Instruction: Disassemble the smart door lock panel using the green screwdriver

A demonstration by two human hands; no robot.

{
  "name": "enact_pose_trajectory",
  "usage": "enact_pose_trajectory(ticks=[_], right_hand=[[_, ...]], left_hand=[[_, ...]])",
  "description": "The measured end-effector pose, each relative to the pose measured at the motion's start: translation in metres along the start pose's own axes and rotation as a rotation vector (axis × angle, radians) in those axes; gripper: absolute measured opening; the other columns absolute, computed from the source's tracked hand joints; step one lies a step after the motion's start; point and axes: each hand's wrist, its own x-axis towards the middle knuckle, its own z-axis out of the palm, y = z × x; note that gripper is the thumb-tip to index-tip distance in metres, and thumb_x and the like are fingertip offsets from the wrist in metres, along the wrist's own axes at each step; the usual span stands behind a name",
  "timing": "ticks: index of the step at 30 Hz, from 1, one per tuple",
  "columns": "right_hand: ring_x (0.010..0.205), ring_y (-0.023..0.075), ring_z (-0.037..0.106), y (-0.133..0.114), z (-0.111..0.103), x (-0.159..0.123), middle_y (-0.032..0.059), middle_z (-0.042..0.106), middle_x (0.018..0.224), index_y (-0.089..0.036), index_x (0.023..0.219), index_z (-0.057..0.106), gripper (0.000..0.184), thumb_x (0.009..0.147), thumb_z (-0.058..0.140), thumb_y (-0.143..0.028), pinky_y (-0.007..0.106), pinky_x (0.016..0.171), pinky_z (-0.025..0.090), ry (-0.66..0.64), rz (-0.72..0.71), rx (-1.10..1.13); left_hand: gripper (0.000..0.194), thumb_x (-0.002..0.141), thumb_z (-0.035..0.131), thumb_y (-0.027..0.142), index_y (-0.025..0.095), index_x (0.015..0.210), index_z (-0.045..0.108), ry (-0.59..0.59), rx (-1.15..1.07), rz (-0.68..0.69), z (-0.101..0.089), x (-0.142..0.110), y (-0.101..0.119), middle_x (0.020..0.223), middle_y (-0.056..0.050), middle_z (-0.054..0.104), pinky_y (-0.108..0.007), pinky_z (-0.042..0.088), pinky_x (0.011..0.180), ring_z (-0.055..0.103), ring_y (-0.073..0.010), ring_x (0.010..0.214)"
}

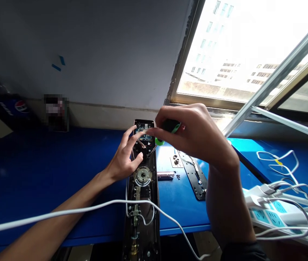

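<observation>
A long black housing (154, 203), which looks like an opened electronic door lock, runs away from me over the table's front edge. A circuit board (150, 136) sits at its far end, and a round metal disc (143, 175) lies nearer me. My left hand (122, 157) rests on the housing with its fingers spread around the board and wiring. Above its right side, my right hand (194, 132) is closed round a green and black screwdriver (159, 141). The shaft slants down to the left into the housing; where its tip sits is hard to see.
Right of the housing on the blue table (88, 145) lie a black plate (197, 186), a small metal plate (176, 159), a shiny cylinder (166, 175) and screws (178, 177). A white cable (88, 208) crosses in front. A loaded power strip (268, 214) stands right.
</observation>
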Motion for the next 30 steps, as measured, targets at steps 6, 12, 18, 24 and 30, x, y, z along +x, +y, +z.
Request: enact_pose_trajectory(ticks=[6, 12, 18, 24, 30], right_hand=[[0.081, 0.0119, 0.067, 0.0044, -0.001, 0.0003, 0.0037, 0.075, 0.105, -0.017, 0.121, 0.068, 0.034, 0.088, 0.062, -0.019, 0.025, 0.069, 0.049, -0.046, -0.057, 0.079], [0.075, 0.0113, 0.066, 0.0059, 0.0026, 0.0024, 0.0025, 0.076, 0.089, -0.017, 0.102, 0.075, 0.018, 0.094, 0.058, -0.02, 0.026, 0.068, 0.049, 0.005, -0.032, 0.044], [0.081, 0.0137, 0.067, 0.0063, 0.0016, 0.0022, 0.0052, 0.075, 0.101, -0.016, 0.116, 0.071, 0.03, 0.087, 0.065, -0.02, 0.027, 0.069, 0.05, -0.015, -0.066, 0.078], [0.073, 0.011, 0.066, 0.007, 0.0016, 0.0019, 0.0023, 0.075, 0.089, -0.017, 0.109, 0.073, 0.02, 0.094, 0.06, -0.018, 0.026, 0.067, 0.049, 0.005, -0.047, 0.058], [0.072, 0.0134, 0.068, 0.0072, 0.0014, 0.0014, 0.0043, 0.076, 0.09, -0.016, 0.11, 0.071, 0.021, 0.093, 0.069, -0.028, 0.029, 0.066, 0.052, -0.003, -0.075, 0.069]], left_hand=[[0.064, 0.093, 0.059, 0.025, 0.031, 0.154, 0.042, -0.008, 0.006, -0.01, 0.0003, -0.0005, -0.0009, 0.172, -0.011, 0.023, -0.067, 0.03, 0.127, 0.028, -0.0395, 0.158], [0.065, 0.092, 0.06, 0.024, 0.031, 0.154, 0.041, 0.004, 0.013, 0.001, 0.0008, -0.0002, -0.0024, 0.171, -0.01, 0.024, -0.067, 0.031, 0.127, 0.029, -0.0395, 0.158], [0.064, 0.093, 0.059, 0.025, 0.03, 0.154, 0.041, 0.008, 0.015, 0.002, 0.0022, -0.0009, -0.0019, 0.171, -0.01, 0.023, -0.066, 0.03, 0.127, 0.029, -0.039, 0.158], [0.063, 0.093, 0.059, 0.025, 0.03, 0.153, 0.041, -0.006, 0.01, -0.01, 0.0009, -0.0003, -0.0009, 0.17, -0.012, 0.025, -0.067, 0.03, 0.127, 0.03, -0.0394, 0.157], [0.063, 0.092, 0.059, 0.025, 0.03, 0.153, 0.041, -0.007, 0.003, -0.001, 0.0009, -0.0001, -0.003, 0.171, -0.011, 0.023, -0.065, 0.029, 0.128, 0.028, -0.0385, 0.158]])
